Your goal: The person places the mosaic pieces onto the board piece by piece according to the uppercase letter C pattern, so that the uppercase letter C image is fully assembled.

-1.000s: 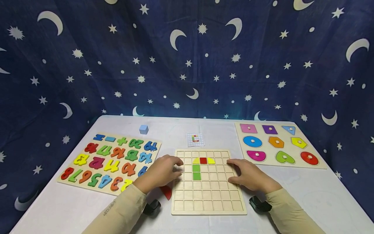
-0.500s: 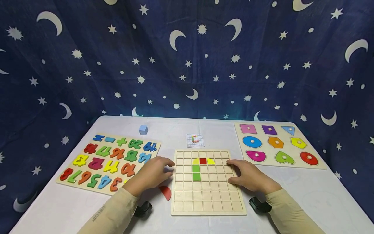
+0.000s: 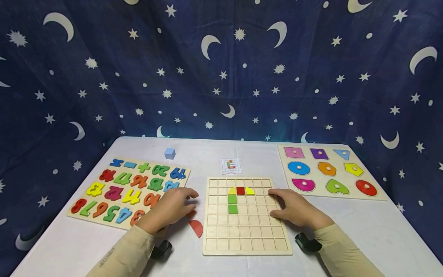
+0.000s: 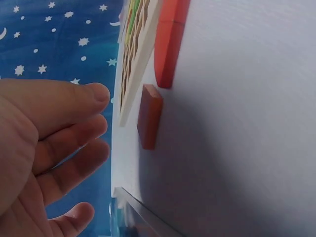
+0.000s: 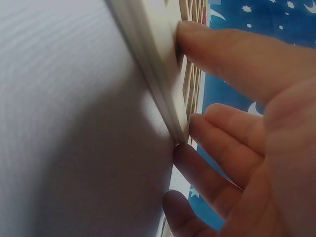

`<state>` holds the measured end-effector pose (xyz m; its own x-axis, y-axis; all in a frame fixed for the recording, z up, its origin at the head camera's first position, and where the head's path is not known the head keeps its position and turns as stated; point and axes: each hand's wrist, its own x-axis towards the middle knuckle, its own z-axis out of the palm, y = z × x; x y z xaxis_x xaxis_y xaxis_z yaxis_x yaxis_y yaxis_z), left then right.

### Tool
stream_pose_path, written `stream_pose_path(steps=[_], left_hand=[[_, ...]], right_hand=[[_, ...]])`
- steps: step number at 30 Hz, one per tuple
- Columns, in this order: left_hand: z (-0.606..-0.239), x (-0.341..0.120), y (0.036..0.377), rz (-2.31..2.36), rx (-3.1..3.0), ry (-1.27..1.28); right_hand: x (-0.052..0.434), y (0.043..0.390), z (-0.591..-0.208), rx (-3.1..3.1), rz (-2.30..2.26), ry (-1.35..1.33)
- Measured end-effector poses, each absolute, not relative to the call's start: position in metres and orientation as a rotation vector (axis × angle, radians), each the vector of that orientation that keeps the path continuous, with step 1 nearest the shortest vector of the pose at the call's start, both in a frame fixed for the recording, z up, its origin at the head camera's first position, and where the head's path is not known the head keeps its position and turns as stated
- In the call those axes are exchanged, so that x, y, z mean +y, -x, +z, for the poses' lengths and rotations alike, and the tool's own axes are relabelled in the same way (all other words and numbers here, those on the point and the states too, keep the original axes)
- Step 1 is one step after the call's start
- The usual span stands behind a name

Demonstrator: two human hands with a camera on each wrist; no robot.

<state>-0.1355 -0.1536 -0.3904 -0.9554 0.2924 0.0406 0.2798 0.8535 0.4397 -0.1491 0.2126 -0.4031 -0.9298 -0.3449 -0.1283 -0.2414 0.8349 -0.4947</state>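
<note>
My left hand (image 3: 171,207) hovers over the table left of the wooden grid board (image 3: 246,231), its fingers loosely bent and holding nothing. By its fingertips lies a small orange-red block (image 4: 149,117), mostly covered by the hand in the head view. Just nearer to me are red pieces (image 3: 196,229) forming a half-round shape. At the board's right edge rests my right hand (image 3: 295,207), thumb and fingertips touching the rim. In the grid, a red square (image 3: 240,191) sits between two yellow quarter-rounds (image 3: 249,191). Two green squares (image 3: 233,209) run down below the left yellow one.
Behind the board lies a small pattern card (image 3: 231,166). A blue cube (image 3: 170,153) stands farther left. The number puzzle board (image 3: 117,227) reaches under my left hand. At the right is a knobbed shape puzzle (image 3: 318,188). A starry cloth (image 3: 221,77) hangs behind the table.
My left hand has moved left, off the grid board's edge and toward the number puzzle, uncovering the red pieces. The right hand stays in place.
</note>
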Motion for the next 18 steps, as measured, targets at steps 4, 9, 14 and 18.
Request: stream_pose_path(steps=[4, 9, 14, 18], left_hand=[[-0.3929, -0.1562, 0.1351, 0.713, 2.990, -0.446], [-0.3949, -0.1583, 0.1343, 0.738, 2.944, -0.401], [-0.3959, -0.1598, 0.1326, 0.746, 2.915, -0.393], [-0.3949, -0.1613, 0.1315, 0.738, 2.919, -0.408]], right_hand=[[0.2129, 0.1482, -0.4025, 2.804, -0.714, 0.450], [0.2127, 0.1476, -0.4023, 2.802, -0.721, 0.448], [0.2134, 0.1477, -0.4031, 2.802, -0.722, 0.445], [0.2146, 0.1483, -0.4043, 2.806, -0.728, 0.459]])
